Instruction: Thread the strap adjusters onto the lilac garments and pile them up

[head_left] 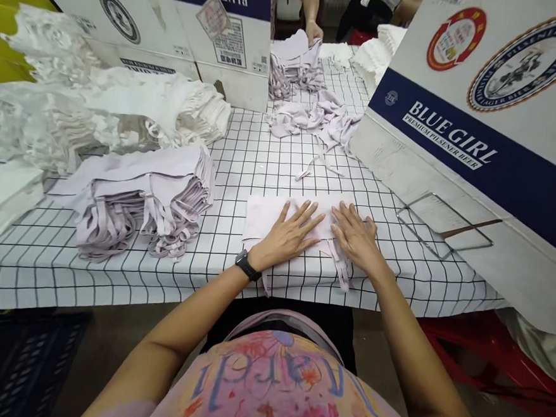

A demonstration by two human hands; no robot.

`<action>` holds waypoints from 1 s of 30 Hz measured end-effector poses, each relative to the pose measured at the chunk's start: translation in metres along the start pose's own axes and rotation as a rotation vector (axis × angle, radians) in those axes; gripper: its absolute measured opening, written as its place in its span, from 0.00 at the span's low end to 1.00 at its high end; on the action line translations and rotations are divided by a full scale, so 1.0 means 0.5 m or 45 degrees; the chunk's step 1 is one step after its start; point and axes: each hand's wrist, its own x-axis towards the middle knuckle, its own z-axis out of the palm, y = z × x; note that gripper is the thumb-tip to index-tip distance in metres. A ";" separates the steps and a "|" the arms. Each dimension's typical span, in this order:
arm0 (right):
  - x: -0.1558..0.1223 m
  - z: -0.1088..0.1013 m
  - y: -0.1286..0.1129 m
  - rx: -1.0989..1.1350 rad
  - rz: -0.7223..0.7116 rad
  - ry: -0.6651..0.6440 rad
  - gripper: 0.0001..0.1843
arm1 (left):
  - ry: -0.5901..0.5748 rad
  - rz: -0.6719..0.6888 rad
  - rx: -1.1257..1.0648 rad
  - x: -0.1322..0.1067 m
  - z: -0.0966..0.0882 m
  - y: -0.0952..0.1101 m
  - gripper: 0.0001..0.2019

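Note:
A folded pale lilac garment with thin straps (263, 214) lies flat on the checked tablecloth in front of me. My left hand (293, 232) rests on its middle, palm down with the fingers stretched out. On its right end lies my right hand (356, 236), also flat with the fingers extended. Straps hang from the garment's near edge, one just below my right hand. To the left stands a neat stack of similar lilac garments (156, 181), their looped straps bunched toward the table's front edge.
Piles of white garments (142, 104) fill the back left, before a beer carton (175, 42). Another carton (445, 137) leans at the right beside a thin metal frame (431, 195). Beyond, another person's hand (313, 32) touches a lilac pile (295, 60). Loose lilac pieces (313, 117) lie nearer.

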 end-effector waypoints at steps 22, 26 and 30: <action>0.055 0.116 0.085 0.138 0.359 0.464 0.39 | 0.054 -0.407 0.074 -0.121 0.017 -0.123 0.31; -0.024 0.090 0.036 0.431 0.278 0.710 0.37 | 0.167 -0.344 0.144 -0.146 0.002 -0.107 0.30; -0.127 0.046 -0.057 0.727 0.170 0.537 0.24 | 0.172 -0.283 0.160 -0.161 -0.010 -0.081 0.28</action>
